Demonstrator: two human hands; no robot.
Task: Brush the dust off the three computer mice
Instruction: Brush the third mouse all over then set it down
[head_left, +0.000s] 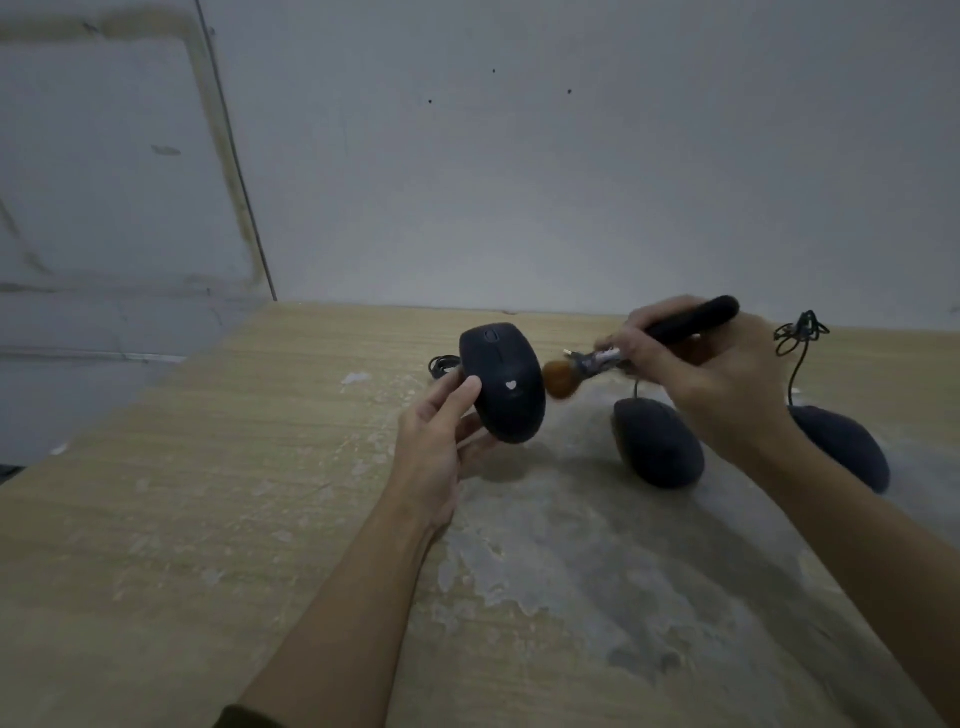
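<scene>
A dark, rounded plastic computer mouse with a small white heart mark is held clear of the table by the left hand. The thumb is pressed on the mouse's left flank and the fingers are curled beneath it, so the top shell is turned toward the camera with the scroll wheel uppermost.

A brush with a black cylindrical handle, a silvery ferrule and a rounded tuft of brown bristles is gripped in the closed right hand. The handle is angled up toward the far right. The bristles are seen touching the right side of the held mouse; the tuft is slightly blurred.

Two further dark mice are lying on the pale wood-grain table with a worn grey patch. The second dark corded mouse is resting mid-table toward the far edge, just beneath the right hand. The third dark corded mouse is lying nearer the right edge, partly hidden behind the right forearm. Its thin black cord is coiled near the far edge. Another black cord loop is visible behind the held mouse.
</scene>
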